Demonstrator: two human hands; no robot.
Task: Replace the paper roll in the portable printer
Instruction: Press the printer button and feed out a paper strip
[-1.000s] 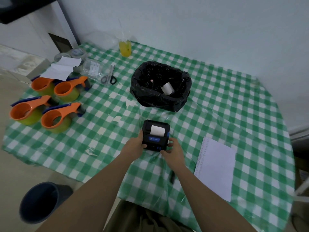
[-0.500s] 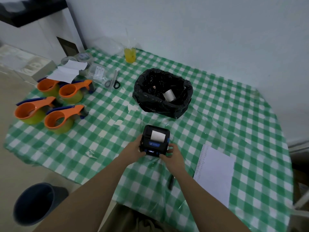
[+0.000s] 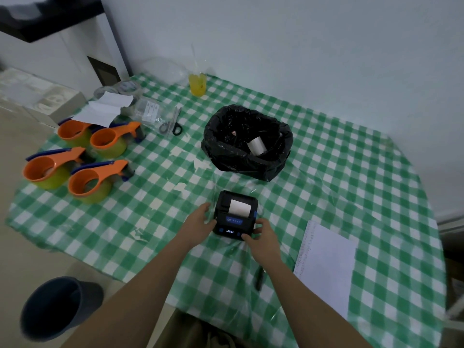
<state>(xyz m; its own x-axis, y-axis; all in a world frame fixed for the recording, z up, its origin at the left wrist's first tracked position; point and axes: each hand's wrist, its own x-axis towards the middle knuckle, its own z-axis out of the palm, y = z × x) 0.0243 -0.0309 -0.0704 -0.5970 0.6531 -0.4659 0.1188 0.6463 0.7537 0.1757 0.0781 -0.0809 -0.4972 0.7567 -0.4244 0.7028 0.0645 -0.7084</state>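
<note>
Left hand (image 3: 200, 221) and right hand (image 3: 261, 232) loosely cupping portable printer (image 3: 236, 215) sides, paper strip (image 3: 239, 206) showing, on checked bench (image 3: 351, 172)

Your left hand (image 3: 199, 223) and right hand (image 3: 263, 237) are both bare, no gloves. No rings, watch or bands visible on fingers or wrists. Both forearms are bare all the way down to the bottom edge of the view, no sleeve showing on either. Nails look short, too blurry for detail. Between your arms at the bottom edge: a strip of olive-brown garment (image 3: 200, 334), wrinkled fabric, type unclear.
</note>
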